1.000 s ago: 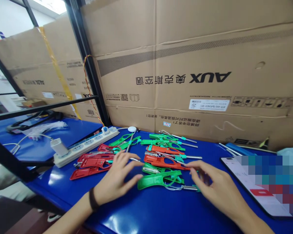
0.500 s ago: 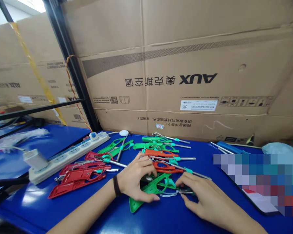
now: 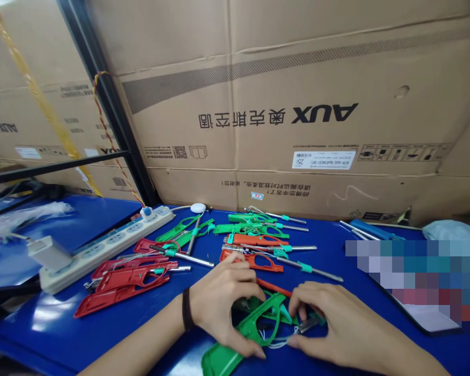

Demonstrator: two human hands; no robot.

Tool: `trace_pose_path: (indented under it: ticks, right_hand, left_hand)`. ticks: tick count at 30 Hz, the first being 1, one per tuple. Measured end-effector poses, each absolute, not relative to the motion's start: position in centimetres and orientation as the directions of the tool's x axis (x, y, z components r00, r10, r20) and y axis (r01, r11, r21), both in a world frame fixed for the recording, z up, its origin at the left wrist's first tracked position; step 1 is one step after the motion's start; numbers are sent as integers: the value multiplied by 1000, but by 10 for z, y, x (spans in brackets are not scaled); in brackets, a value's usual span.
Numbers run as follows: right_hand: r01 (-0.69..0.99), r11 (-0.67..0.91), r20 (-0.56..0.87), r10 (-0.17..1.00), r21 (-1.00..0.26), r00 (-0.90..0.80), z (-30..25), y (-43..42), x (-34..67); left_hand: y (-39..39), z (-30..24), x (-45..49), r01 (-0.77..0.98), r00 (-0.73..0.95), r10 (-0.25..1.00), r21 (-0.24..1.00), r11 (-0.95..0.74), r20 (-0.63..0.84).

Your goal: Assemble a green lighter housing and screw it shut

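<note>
My left hand (image 3: 223, 305) grips a green plastic handle shell (image 3: 250, 334), tilted up from the blue table (image 3: 102, 334). My right hand (image 3: 337, 326) pinches the metal tube end (image 3: 307, 325) with thin white wires at that shell's right side. A black band sits on my left wrist. Beyond my hands lie several red and orange shells (image 3: 254, 260) and green shells (image 3: 254, 228) with metal rods. More red shells (image 3: 125, 279) lie to the left.
A white power strip (image 3: 102, 248) with a plugged adapter lies at the left. Big cardboard boxes (image 3: 297, 104) wall off the back of the table. A black frame post (image 3: 109, 109) stands at the left. A blurred flat object (image 3: 423, 282) lies at the right.
Both hands drew closer to me and lifted the green shell, which now tilts up. The view shifted right and down a little.
</note>
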State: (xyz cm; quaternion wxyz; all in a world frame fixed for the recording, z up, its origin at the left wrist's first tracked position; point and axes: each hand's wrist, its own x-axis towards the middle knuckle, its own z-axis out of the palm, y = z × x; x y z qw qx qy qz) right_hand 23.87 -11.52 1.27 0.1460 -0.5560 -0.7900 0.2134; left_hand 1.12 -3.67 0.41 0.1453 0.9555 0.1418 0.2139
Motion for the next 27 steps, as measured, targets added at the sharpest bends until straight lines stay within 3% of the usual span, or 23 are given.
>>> trace_pose_path:
  ticks: [4,9,13,19,22,27]
  right_hand:
    - [811,316,14,934,-493,-356,17,-115,237]
    - [827,327,79,941,-457,-328,18,-110,240]
    - [828,301,31,945,-473,-325,16,-106,245]
    - [791,241,-91,933,-563,-349,10,-107,244]
    - [766,278,-94,911,-580,-402,8,-110,239]
    - [722,370,-65,866,-584,-496,12,-115,230]
  left_hand:
    - [-42,3,14,210,892,334,373,-903,304]
    - [-40,1,15,183,880,383,543,-820,282]
    - [-34,2,14,147,870,418,673,-725,260]
    - [-19,-6,13,124,827,553,927,-354,101]
    - [-12,-10,12,67,800,599,988,-142,32]
    - [-1,-10,6,-46,674,731,994,-101,106]
